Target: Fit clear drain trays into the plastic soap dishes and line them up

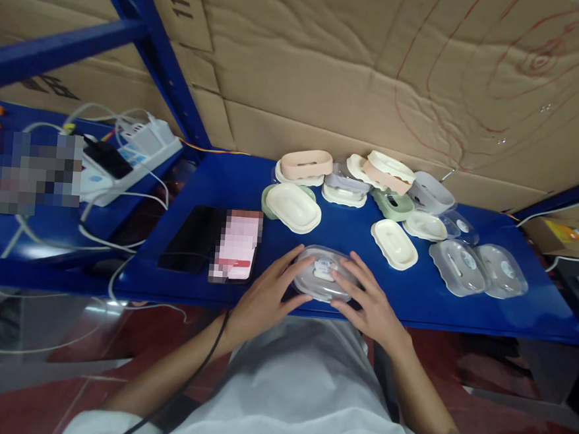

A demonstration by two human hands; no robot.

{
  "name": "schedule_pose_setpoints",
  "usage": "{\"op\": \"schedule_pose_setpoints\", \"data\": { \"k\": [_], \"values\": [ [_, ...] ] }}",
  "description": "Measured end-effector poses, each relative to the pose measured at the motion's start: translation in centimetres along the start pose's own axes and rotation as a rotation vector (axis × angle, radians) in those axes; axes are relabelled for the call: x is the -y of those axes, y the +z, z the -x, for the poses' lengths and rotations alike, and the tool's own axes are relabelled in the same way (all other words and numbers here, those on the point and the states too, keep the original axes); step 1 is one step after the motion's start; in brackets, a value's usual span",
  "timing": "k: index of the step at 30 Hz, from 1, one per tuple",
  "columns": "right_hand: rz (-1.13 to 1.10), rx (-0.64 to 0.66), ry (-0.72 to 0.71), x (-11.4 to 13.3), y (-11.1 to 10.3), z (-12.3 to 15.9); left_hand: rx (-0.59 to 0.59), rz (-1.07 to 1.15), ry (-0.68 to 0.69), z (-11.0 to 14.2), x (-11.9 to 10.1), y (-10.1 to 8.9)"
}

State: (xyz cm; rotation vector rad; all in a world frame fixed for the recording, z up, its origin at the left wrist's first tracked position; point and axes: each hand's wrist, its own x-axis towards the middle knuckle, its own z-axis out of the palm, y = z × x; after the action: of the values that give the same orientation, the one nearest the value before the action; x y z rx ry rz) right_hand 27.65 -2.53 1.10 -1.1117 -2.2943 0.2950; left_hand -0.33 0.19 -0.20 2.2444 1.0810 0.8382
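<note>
Cardboard (304, 66) reads "110", next character cut off; both hands (273, 285) (375, 305) grip clear-lidded box (317, 288), label (324, 268) illegible.

One camera sits on the person's head, looking forward and down. The shirt (292, 382) is very close, at the bottom. The left hand (278, 279) and right hand (367, 298) show near the middle, over the shelf (223, 179). The card wall (304, 66) is farther off, up top.
</note>
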Motion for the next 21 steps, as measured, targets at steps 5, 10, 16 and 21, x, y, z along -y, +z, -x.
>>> {"op": "schedule_pose_setpoints", "data": {
  "k": [5, 10, 16, 21],
  "values": [
    [0.044, 0.033, 0.001, 0.4, 0.0, -0.2, 0.002, 0.023, -0.036, -0.1, 0.1, -0.1],
    [0.083, 0.081, 0.042, 0.2, 0.1, -0.4, -0.008, 0.055, -0.052, -0.1, 0.5, -0.2],
    [0.106, -0.019, -0.005, 0.4, -0.2, 0.5, -0.003, 0.014, -0.005, 0.0, 0.3, -0.1],
    [0.387, -0.472, 0.307, -2.7, -6.7, 6.4, 0.0, -0.023, 0.005, -0.1, -0.1, -0.3]
  ]
}}
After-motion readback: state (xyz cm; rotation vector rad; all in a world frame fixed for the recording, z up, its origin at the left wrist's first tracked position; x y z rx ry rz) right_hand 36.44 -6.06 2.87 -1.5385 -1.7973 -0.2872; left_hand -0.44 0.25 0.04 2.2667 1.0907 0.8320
